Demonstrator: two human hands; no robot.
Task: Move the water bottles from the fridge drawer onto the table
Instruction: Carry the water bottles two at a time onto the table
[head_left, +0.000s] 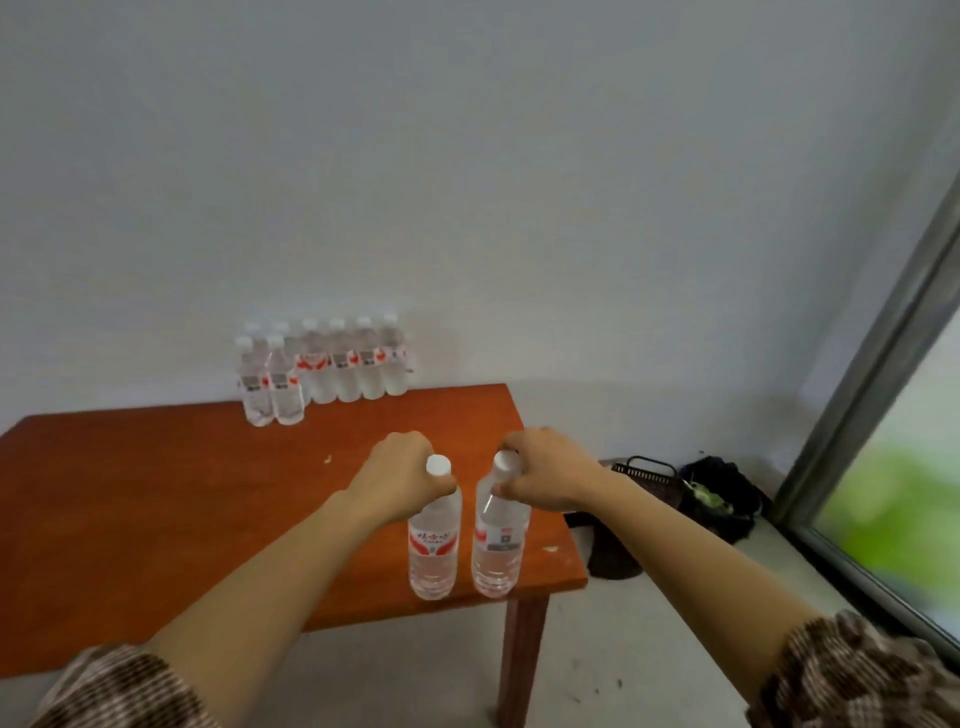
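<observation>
Fingers (415, 449) of the left hand (397, 475) curl round the neck of a clear ribbed plastic water bottle with a white cap (435, 551); the right hand (545, 475) grips a twin bottle (498, 545) likewise. Both are upright at the near corner of the glossy orange-brown wooden tabletop (156, 493), seemingly being set down; next comes a steady release.

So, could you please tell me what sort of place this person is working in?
Probably a plain, sparsely furnished room in a home. A small wooden table stands against a bare pale wall, water bottles are lined up at its back, and a metal-framed window reaches nearly to the floor.
</observation>
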